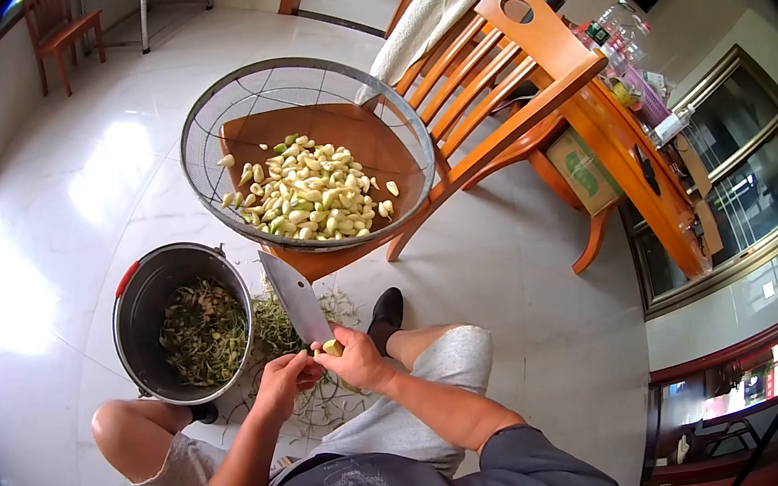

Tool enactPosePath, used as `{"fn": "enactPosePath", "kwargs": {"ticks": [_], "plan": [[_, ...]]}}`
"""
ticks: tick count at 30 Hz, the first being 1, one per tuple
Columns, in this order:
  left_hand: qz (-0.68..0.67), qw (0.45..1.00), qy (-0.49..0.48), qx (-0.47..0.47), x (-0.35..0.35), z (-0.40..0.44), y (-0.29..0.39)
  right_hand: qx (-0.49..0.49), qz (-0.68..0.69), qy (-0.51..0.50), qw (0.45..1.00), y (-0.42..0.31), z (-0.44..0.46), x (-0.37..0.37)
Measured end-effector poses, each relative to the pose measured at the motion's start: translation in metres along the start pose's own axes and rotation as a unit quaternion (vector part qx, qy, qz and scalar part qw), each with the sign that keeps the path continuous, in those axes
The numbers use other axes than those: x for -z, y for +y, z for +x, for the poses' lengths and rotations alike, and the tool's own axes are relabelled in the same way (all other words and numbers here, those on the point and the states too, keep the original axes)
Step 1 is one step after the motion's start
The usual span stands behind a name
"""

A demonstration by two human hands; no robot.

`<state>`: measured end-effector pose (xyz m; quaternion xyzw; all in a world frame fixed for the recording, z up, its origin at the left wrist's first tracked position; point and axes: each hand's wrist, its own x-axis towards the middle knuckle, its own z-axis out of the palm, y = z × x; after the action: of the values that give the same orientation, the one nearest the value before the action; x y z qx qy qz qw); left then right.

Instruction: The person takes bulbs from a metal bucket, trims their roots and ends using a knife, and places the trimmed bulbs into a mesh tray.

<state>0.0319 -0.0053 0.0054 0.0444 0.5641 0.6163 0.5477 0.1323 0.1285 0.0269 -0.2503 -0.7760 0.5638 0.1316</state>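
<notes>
My right hand is closed round the handle of a cleaver, its broad blade pointing up and away from me. Close beside it, my left hand pinches a small pale-green bulb near the base of the blade; the fingers partly hide it. Beyond the blade, a round wire-mesh basket rests on a wooden chair seat and holds many trimmed whitish bulbs. On the floor to the left stands a metal bucket with a red grip, containing green and brown trimmings.
Loose green trimmings lie on the tiled floor between my feet, beside the bucket. The chair back rises at the right with a pale towel over it. Behind it, a wooden table carries bottles, and a cardboard box sits below.
</notes>
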Motion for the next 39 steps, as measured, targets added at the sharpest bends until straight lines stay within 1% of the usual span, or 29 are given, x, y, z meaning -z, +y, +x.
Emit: {"fn": "enactPosePath", "kwargs": {"ticks": [1, 2, 5, 8, 11, 12, 15, 16, 17, 18, 20, 21, 23, 25, 27, 29, 32, 35, 37, 38, 39], "plan": [[-0.078, 0.996, -0.036, 0.018, -0.001, -0.002, 0.002, -0.001, -0.007, -0.007, 1.000, 0.003, -0.001, -0.001], [-0.048, 0.997, -0.063, -0.010, 0.001, 0.001, -0.004, -0.002, -0.014, -0.014, 1.000, 0.005, -0.001, -0.001], [-0.043, 0.995, -0.088, -0.023, 0.004, 0.003, -0.009, -0.011, -0.069, -0.032, 0.997, -0.006, -0.004, 0.000], [-0.050, 0.996, -0.078, -0.004, 0.004, 0.001, -0.006, -0.036, -0.011, -0.063, 0.997, -0.023, -0.006, 0.003], [-0.064, 0.995, -0.075, -0.005, 0.005, 0.001, -0.007, -0.030, 0.045, -0.092, 0.994, -0.016, -0.006, 0.004], [-0.057, 0.996, -0.063, -0.010, 0.002, -0.002, -0.004, -0.027, 0.026, -0.090, 0.995, -0.022, -0.006, 0.007], [0.009, 0.998, -0.038, -0.058, -0.001, -0.007, 0.005, -0.054, 0.059, -0.091, 0.993, -0.016, -0.006, 0.010], [0.009, 0.997, -0.023, -0.077, -0.003, -0.012, 0.013, -0.050, 0.045, -0.085, 0.994, -0.014, -0.005, 0.011], [-0.026, 0.994, -0.018, -0.104, -0.002, -0.014, 0.016, -0.059, 0.082, -0.078, 0.992, 0.000, -0.005, 0.009], [0.010, 0.993, -0.003, -0.121, -0.002, -0.020, 0.028, -0.062, 0.064, -0.071, 0.993, 0.001, -0.006, 0.010], [0.073, 0.983, 0.012, -0.168, -0.010, -0.033, 0.065, -0.061, 0.019, -0.057, 0.996, -0.001, -0.005, 0.015], [0.098, 0.976, 0.011, -0.197, -0.016, -0.037, 0.086, -0.061, -0.001, -0.065, 0.996, -0.002, -0.005, 0.015], [0.167, 0.942, 0.030, -0.291, -0.040, -0.043, 0.137, -0.060, -0.045, -0.079, 0.994, -0.002, -0.005, 0.016], [0.231, 0.907, 0.029, -0.352, -0.060, -0.025, 0.183, -0.056, -0.053, -0.101, 0.992, 0.001, -0.006, 0.013], [0.313, 0.879, 0.080, -0.351, -0.074, 0.016, 0.215, -0.056, -0.060, -0.119, 0.989, -0.003, -0.007, 0.012], [0.349, 0.881, 0.078, -0.310, -0.072, 0.056, 0.229, -0.064, -0.078, -0.143, 0.984, -0.010, -0.010, 0.014], [0.279, 0.920, 0.061, -0.269, -0.073, 0.042, 0.229, -0.052, -0.119, -0.149, 0.980, -0.008, -0.008, 0.017], [0.293, 0.904, -0.010, -0.313, -0.047, 0.025, 0.195, -0.030, -0.136, -0.133, 0.981, 0.003, -0.010, 0.022], [0.271, 0.937, 0.027, -0.220, -0.043, -0.003, 0.170, -0.030, -0.165, -0.115, 0.979, 0.010, -0.013, 0.025], [0.273, 0.939, 0.017, -0.211, -0.036, -0.005, 0.148, -0.046, -0.178, -0.107, 0.977, 0.017, -0.014, 0.026], [0.321, 0.930, 0.023, -0.180, -0.032, -0.014, 0.131, -0.062, -0.191, -0.102, 0.974, 0.024, -0.012, 0.028]]}}
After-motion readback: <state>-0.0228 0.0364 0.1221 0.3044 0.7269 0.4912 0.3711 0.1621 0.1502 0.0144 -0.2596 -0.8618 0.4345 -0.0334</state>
